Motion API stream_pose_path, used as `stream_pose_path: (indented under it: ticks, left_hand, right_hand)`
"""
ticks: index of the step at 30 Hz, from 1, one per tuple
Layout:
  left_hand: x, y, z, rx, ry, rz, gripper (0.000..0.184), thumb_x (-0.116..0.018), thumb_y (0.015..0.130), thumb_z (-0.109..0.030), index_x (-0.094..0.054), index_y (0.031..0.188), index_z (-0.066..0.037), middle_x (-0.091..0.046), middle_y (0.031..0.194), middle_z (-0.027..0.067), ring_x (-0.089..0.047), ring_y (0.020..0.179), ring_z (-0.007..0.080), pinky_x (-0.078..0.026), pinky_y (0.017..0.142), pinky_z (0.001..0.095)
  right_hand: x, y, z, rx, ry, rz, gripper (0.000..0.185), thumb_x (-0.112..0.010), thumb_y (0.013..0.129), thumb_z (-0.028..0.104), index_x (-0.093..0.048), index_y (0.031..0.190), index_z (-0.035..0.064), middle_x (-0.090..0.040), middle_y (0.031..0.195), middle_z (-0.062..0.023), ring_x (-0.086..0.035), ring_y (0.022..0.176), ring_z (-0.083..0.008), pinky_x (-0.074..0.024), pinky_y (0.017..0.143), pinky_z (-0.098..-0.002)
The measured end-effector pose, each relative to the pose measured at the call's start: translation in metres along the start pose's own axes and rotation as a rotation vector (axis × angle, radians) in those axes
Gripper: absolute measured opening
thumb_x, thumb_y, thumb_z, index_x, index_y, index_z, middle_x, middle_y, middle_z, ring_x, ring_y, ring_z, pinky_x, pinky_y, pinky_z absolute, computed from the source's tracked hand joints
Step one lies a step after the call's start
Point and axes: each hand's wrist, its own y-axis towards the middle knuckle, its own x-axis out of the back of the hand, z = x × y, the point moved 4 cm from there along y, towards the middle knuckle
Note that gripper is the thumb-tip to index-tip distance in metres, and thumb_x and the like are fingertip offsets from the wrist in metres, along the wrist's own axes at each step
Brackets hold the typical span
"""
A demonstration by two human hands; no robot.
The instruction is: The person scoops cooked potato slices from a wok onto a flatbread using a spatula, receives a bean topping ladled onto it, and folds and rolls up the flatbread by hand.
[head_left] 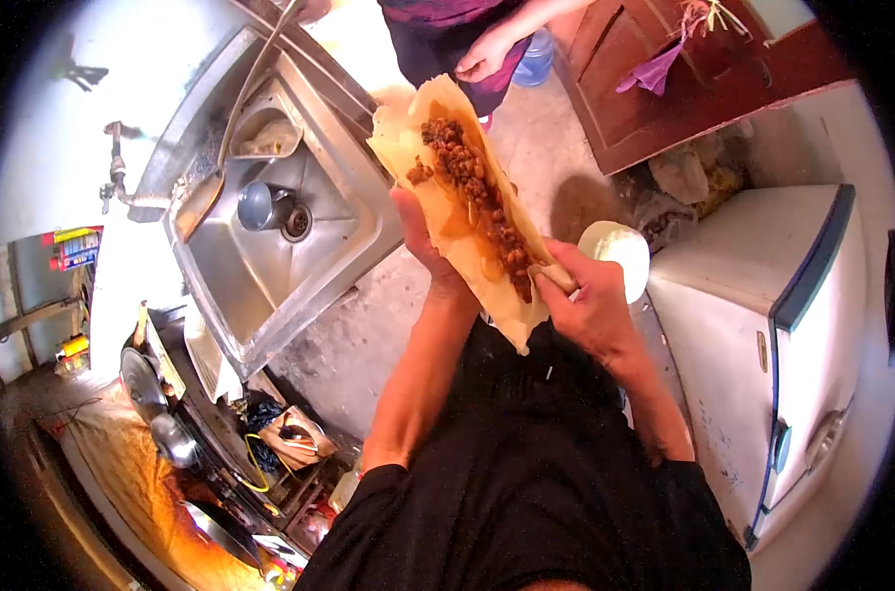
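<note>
Held up in front of my chest is a thin, pale yellow flatbread [405, 126], opened out, with a strip of lumpy dark brown filling [477, 187] along its length. My left hand [428, 246] supports its left edge from below, the fingers hidden beneath the sheet. At the lower right edge, my right hand [590, 300] pinches a folded part of the flatbread between thumb and fingers. Reddish oil or sauce stains the sheet beside the filling.
To the left is a steel sink [354, 231] containing a metal cup [258, 206] and a long wooden-handled utensil [206, 205]. A white refrigerator [723, 295] stands at right. Another person's hand [487, 54] shows beyond the flatbread, near a blue water jug [536, 61].
</note>
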Motion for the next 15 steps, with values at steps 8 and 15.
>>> stream_pose_path:
  ticks: [8,15]
  left_hand:
    - [-0.029,0.004,0.053,0.139,-0.082,0.007,0.084,-0.052,0.088,-0.077,-0.051,0.129,-0.004,-0.064,0.099,0.0153,-0.066,0.082,0.0288,-0.057,0.071,0.0388]
    - [-0.016,-0.016,0.111,0.184,-0.005,-0.087,0.091,-0.05,0.086,-0.082,-0.049,0.134,-0.005,-0.064,0.103,0.0201,-0.063,0.087,0.0342,-0.054,0.075,0.0434]
  right_hand:
    - [0.046,-0.015,0.017,0.238,-0.112,0.044,0.063,-0.076,0.085,0.024,-0.053,0.135,-0.0057,-0.063,0.121,-0.0287,-0.066,0.106,-0.041,-0.053,0.094,-0.0441]
    - [0.065,-0.053,-0.001,0.018,-0.481,-0.087,0.077,-0.086,0.07,0.02,-0.051,0.135,-0.0044,-0.061,0.115,-0.0233,-0.064,0.1,-0.0407,-0.054,0.085,-0.045]
